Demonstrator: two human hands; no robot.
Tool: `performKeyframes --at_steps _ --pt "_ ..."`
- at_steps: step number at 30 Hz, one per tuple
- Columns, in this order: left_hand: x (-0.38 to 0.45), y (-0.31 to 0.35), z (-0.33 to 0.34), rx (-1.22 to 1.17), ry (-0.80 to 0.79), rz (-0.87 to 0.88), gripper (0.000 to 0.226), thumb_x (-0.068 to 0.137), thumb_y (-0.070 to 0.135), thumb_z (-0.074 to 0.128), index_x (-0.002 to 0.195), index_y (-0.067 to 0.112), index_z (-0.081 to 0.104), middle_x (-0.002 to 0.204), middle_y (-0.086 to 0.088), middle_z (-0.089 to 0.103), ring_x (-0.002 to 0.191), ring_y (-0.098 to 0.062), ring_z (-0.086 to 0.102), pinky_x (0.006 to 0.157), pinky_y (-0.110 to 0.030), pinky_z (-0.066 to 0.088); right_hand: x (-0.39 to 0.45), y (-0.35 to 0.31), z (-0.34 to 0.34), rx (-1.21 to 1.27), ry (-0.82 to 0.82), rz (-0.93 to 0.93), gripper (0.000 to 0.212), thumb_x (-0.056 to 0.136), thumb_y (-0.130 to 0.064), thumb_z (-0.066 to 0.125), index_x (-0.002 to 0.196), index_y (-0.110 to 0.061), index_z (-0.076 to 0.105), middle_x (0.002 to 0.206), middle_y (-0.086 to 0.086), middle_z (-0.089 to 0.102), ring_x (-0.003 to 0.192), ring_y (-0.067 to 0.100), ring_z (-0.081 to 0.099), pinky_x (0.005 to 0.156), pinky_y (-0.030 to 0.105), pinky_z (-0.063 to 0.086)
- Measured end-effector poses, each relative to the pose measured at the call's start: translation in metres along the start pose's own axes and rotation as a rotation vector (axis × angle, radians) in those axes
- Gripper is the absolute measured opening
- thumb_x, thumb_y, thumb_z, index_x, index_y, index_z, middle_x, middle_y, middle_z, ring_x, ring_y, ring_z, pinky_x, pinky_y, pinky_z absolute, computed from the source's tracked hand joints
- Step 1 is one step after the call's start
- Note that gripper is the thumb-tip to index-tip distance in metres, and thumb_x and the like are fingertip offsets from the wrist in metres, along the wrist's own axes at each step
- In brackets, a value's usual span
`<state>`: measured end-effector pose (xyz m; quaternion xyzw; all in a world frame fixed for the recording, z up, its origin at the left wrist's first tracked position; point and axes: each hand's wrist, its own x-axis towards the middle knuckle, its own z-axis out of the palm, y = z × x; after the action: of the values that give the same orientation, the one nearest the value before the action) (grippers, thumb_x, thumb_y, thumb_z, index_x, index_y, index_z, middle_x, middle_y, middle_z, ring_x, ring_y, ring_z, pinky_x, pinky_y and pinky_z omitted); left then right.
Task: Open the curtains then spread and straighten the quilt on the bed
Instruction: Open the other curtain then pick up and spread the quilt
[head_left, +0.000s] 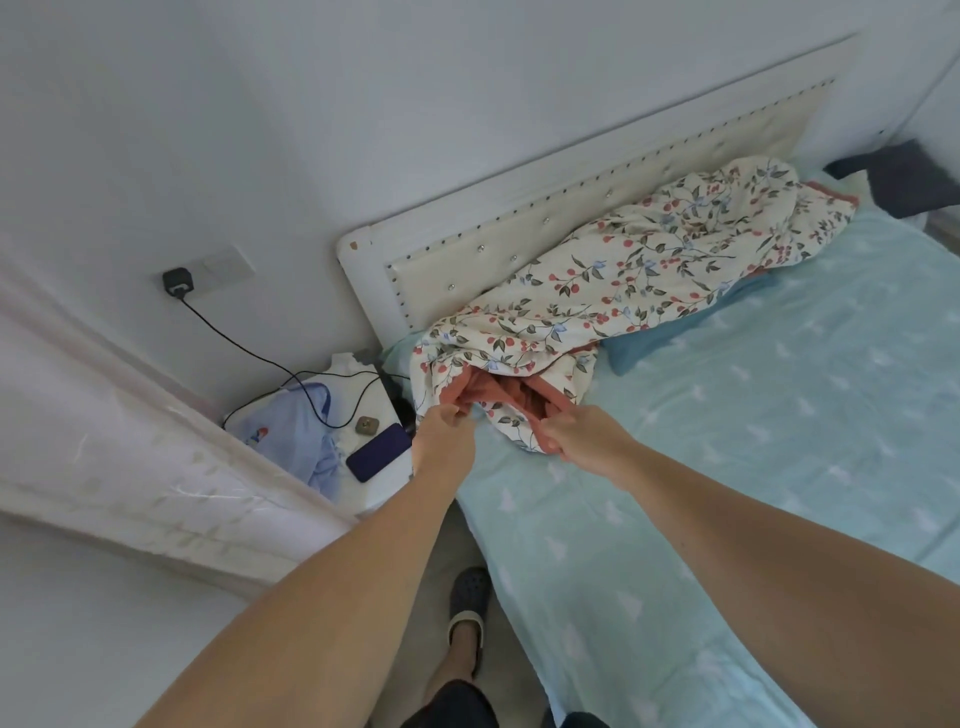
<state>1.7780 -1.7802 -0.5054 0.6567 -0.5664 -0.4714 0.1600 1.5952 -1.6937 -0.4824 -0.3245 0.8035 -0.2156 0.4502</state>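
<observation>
A floral quilt (613, 280) with a salmon underside lies bunched in a long roll against the headboard (519, 228) of the bed (779, 415), which has a light blue sheet. My left hand (444, 436) grips the quilt's near edge at its left corner. My right hand (582, 439) grips the same edge a little to the right, where the salmon lining shows. A sheer white curtain (130, 457) hangs at the left, drawn aside.
A bedside table (384, 483) stands between curtain and bed, holding a dark phone (378, 452), a cable from the wall socket (179, 283) and blue cloth. A blue pillow (675, 327) peeks from under the quilt. My slippered foot (467, 613) stands beside the bed.
</observation>
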Motion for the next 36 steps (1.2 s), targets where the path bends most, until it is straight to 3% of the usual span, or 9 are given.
performKeyframes --at_steps 5,9,14,19,23,26,28,31,36 --pt "0.081 -0.027 0.002 -0.017 -0.025 -0.111 0.042 0.101 0.025 0.054 0.142 0.016 0.056 0.133 -0.002 0.063 0.111 -0.024 0.061 0.084 -0.032 0.044 0.073 -0.017 0.042 -0.009 -0.09 0.043 0.019 0.097 -0.038 0.06 0.089 -0.022 0.066 0.093 0.005 0.068 0.084 0.024 0.062 0.085 0.04 0.056" --pt "0.147 -0.045 0.004 -0.002 -0.033 -0.155 0.044 0.099 0.025 0.052 0.143 0.017 0.058 0.14 -0.004 0.062 0.124 -0.029 0.06 0.099 -0.037 0.049 0.134 -0.029 0.08 0.021 -0.122 0.1 0.023 0.089 -0.043 0.06 0.092 -0.023 0.07 0.102 0.01 0.077 0.097 0.032 0.072 0.095 0.047 0.06" --pt "0.238 -0.077 0.015 0.037 -0.078 -0.209 0.046 0.101 0.017 0.05 0.147 0.014 0.053 0.145 -0.004 0.059 0.13 -0.028 0.055 0.098 -0.031 0.042 0.222 -0.032 0.138 0.025 -0.178 0.178 0.028 0.093 -0.039 0.062 0.1 -0.016 0.075 0.11 0.013 0.078 0.106 0.034 0.073 0.097 0.049 0.06" --pt "0.307 -0.107 0.038 -0.003 -0.131 -0.296 0.046 0.105 0.025 0.045 0.148 0.01 0.051 0.132 -0.008 0.061 0.116 -0.029 0.058 0.098 -0.041 0.05 0.284 -0.027 0.183 0.044 -0.209 0.28 0.027 0.098 -0.032 0.062 0.108 -0.012 0.075 0.112 0.015 0.076 0.097 0.03 0.072 0.087 0.04 0.059" --pt "0.34 -0.122 0.057 -0.06 -0.192 -0.326 0.046 0.11 0.029 0.042 0.153 0.014 0.045 0.121 0.005 0.046 0.109 -0.015 0.046 0.088 -0.033 0.038 0.317 -0.023 0.209 0.061 -0.192 0.309 0.046 0.1 -0.035 0.064 0.142 -0.015 0.059 0.12 0.007 0.07 0.107 0.024 0.071 0.072 0.028 0.054" --pt "0.361 -0.132 0.069 -0.059 -0.223 -0.264 0.044 0.11 0.024 0.045 0.153 0.015 0.045 0.131 0.009 0.049 0.112 -0.015 0.047 0.092 -0.031 0.042 0.342 -0.028 0.225 0.157 -0.165 0.343 0.055 0.102 -0.025 0.064 0.151 -0.009 0.047 0.125 0.009 0.063 0.11 0.026 0.065 0.093 0.034 0.056" --pt "0.369 -0.134 0.073 -0.098 -0.231 -0.254 0.046 0.109 0.028 0.049 0.154 0.019 0.044 0.13 0.011 0.05 0.118 -0.013 0.049 0.104 -0.034 0.046 0.357 -0.033 0.234 0.243 -0.141 0.368 0.05 0.102 -0.025 0.064 0.148 -0.01 0.051 0.122 0.007 0.063 0.103 0.021 0.061 0.094 0.033 0.055" --pt "0.379 -0.137 0.082 -0.133 -0.253 -0.248 0.044 0.108 0.03 0.045 0.151 0.024 0.05 0.133 0.004 0.059 0.124 -0.02 0.056 0.112 -0.045 0.048 0.376 -0.037 0.246 0.255 -0.101 0.341 0.035 0.102 -0.029 0.06 0.131 -0.011 0.068 0.098 0.007 0.069 0.079 0.016 0.058 0.069 0.027 0.048" --pt "0.371 -0.132 0.079 -0.204 -0.244 -0.27 0.036 0.105 0.028 0.047 0.131 0.014 0.068 0.119 -0.006 0.068 0.106 -0.019 0.059 0.09 -0.034 0.052 0.363 -0.033 0.242 0.503 -0.021 0.43 0.014 0.093 -0.017 0.062 0.099 -0.013 0.074 0.079 0.004 0.073 0.076 0.022 0.069 0.069 0.036 0.06"
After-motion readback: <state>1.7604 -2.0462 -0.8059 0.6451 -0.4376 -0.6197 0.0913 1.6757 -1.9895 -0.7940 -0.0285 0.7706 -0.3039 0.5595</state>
